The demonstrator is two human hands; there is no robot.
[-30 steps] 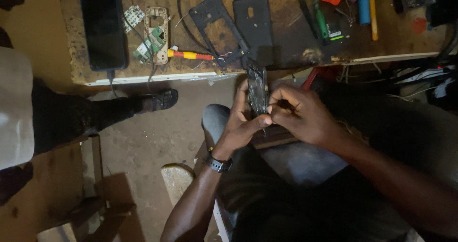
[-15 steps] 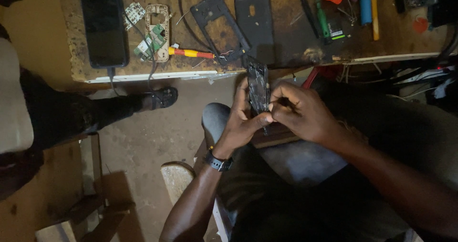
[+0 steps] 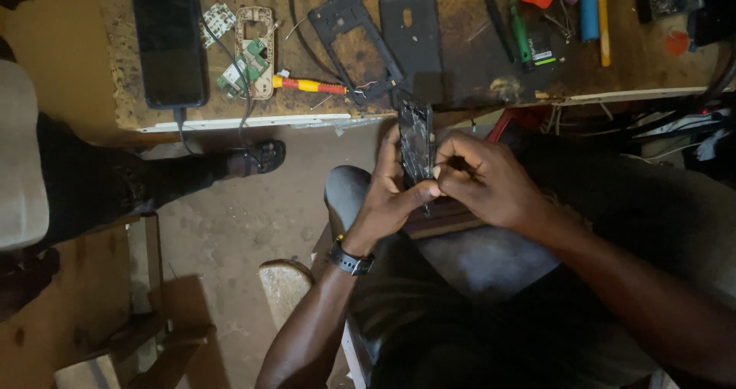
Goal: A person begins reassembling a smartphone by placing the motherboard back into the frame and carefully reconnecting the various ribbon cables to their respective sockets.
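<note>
**Both hands on a stripped phone over the lap**

The left hand (image 3: 391,197) is wrapped around the lower part of a dark opened phone (image 3: 416,140), fingers closed behind it and the thumb pressed on its near right edge. The phone stands nearly upright above the person's grey-trousered knees, just near of the table (image 3: 475,75) edge, its exposed face turned up to the camera. The right hand (image 3: 487,182) is curled closed against the phone's right side, fingertips pinched together at the edge; whether they hold a small tool cannot be told. A dark wristwatch (image 3: 351,260) sits on the left wrist.

On the table, far of the hands, lie a black phone frame (image 3: 351,32) and a black back cover (image 3: 412,32) side by side. Left of them lies a red-and-yellow screwdriver (image 3: 307,85), then a small phone body with a green circuit board (image 3: 253,52), and at the far left a large black phone (image 3: 169,40) with a cable at its near end. At the left, another person's sandalled foot (image 3: 257,157) rests on the dirt floor.
</note>
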